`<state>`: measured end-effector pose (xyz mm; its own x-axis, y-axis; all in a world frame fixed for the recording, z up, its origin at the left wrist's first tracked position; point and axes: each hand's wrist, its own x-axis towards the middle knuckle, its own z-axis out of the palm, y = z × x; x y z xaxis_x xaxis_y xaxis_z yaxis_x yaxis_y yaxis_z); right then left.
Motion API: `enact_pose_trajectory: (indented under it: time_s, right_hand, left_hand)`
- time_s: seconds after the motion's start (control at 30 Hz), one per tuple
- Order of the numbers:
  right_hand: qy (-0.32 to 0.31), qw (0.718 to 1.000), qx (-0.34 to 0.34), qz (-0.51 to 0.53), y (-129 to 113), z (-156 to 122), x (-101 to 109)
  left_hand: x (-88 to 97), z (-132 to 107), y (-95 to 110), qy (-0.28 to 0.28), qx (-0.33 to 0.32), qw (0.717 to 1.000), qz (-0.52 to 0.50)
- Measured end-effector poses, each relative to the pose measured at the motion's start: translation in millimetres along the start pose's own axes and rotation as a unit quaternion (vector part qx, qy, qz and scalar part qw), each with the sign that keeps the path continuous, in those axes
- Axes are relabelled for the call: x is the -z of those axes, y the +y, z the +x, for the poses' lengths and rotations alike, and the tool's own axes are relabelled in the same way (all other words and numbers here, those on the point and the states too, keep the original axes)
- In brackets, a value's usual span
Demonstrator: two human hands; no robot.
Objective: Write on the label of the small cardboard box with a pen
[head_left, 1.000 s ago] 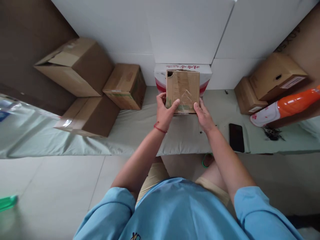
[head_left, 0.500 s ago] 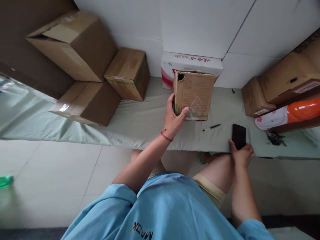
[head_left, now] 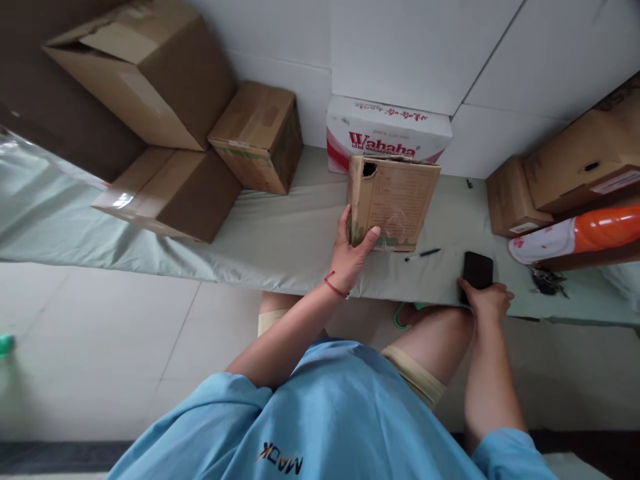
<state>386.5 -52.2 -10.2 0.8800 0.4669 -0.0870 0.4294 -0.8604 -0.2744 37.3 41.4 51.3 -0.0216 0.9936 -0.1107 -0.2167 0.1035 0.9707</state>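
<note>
My left hand (head_left: 353, 253), with a red string at the wrist, grips the lower left corner of a small cardboard box (head_left: 395, 207). Its thumb lies on the printed face and the fingers go round the side. That box has a torn hole in its upper left corner and clear tape low on the front. At the near edge of the cloth-covered surface, my right hand (head_left: 487, 299) is closed around the lower end of a black phone (head_left: 477, 270). A dark pen (head_left: 423, 255) lies between the box and the phone.
Behind stands a white and red Wahaha carton (head_left: 390, 127) against the wall. Several cardboard boxes (head_left: 175, 193) are stacked at left. On the right are more cartons (head_left: 580, 160), an orange-and-white bottle (head_left: 575, 233) and keys (head_left: 549, 281). Pale green cloth (head_left: 280, 247) covers the surface.
The cardboard box in my left hand has come lower and nearer, uncovering more lettering on the carton behind. My right hand stays on the phone.
</note>
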Motion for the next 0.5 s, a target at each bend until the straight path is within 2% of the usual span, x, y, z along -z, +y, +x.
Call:
enact_pose_trajectory:
  time_s: [0.13,0.2,0.27,0.3,0.37,0.5]
  right_hand:
    - [-0.005,1.0,0.015,0.022,0.6,-5.3,9.5]
    - [0.0,0.999,0.03,0.036,-1.9,-17.9,17.3]
    - [0.032,0.993,0.081,0.078,-8.5,-41.4,27.5]
    - [0.056,0.984,0.124,0.115,-13.7,-57.2,33.3]
    - [0.094,0.948,0.225,0.204,-28.4,-94.5,45.1]
    - [0.087,0.873,0.382,0.29,-70.7,-168.2,61.1]
  left_hand:
    - [-4.3,-10.1,7.3,-0.047,0.074,0.991,-0.099]
    - [-5.2,-12.3,5.6,-0.048,0.079,0.989,-0.113]
    - [-5.6,-13.1,0.3,-0.043,0.075,0.99,-0.116]
    - [-5.7,-13.2,-3.1,-0.041,0.073,0.99,-0.117]
    - [-6.3,-13.8,-9.9,-0.038,0.07,0.989,-0.123]
    - [-9.1,-16.5,-18.9,-0.034,0.07,0.988,-0.132]
